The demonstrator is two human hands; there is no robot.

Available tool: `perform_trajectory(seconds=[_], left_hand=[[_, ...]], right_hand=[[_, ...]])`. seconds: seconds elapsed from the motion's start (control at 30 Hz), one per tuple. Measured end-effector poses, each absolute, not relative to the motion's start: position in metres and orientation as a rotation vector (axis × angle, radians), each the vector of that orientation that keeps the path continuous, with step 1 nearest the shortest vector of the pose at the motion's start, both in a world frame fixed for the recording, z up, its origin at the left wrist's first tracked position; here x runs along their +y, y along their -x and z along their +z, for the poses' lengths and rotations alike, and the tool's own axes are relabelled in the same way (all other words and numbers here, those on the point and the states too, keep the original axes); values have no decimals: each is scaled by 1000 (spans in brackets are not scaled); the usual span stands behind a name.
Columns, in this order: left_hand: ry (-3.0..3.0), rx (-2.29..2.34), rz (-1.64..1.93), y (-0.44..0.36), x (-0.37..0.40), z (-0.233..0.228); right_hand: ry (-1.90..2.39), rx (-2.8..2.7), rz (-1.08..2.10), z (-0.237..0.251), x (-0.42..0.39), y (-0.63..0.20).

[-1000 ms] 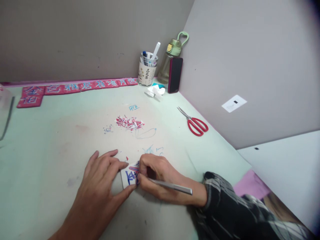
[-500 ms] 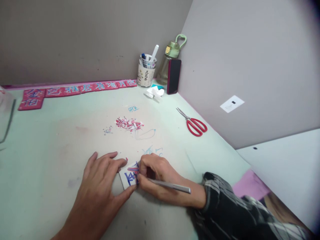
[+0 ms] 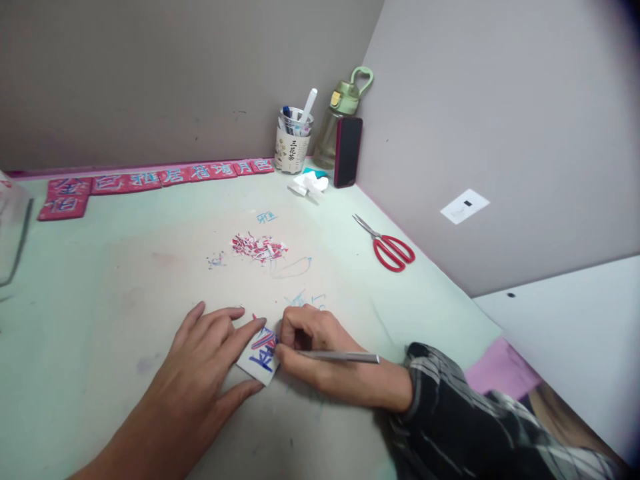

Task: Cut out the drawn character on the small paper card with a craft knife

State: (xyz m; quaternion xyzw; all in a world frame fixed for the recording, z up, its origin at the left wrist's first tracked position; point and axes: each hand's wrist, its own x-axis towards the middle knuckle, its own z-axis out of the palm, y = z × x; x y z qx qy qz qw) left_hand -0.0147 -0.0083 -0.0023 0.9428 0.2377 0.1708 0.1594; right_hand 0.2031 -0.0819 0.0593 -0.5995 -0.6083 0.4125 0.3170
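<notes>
Your left hand (image 3: 200,373) lies spread flat on the small white tile (image 3: 260,357), fingertips pressing its upper edge and thumb hooked under its near corner, so it cannot slide on the surface (image 3: 100,300). Your right hand (image 3: 320,353) is pinched around a thin metal knife (image 3: 340,357), its tip set against the tile's right edge where blue and red strokes show. The grip is low and close, like a pen, which suits fine cutting. Beyond the tile lies a heap of red and white scraps (image 3: 259,247); farther right of the tile rest the red scissors (image 3: 390,248).
</notes>
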Motion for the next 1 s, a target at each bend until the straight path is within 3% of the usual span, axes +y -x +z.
perform_trajectory(seconds=[0.83, 1.0], left_hand=[[-2660, 825, 680, 0, -20, 5], [-2686, 711, 478, 16, -9, 6]], right_hand=[[1593, -1666, 984, 57, -86, -199], [1574, -1627, 1121, 61, -84, -204]])
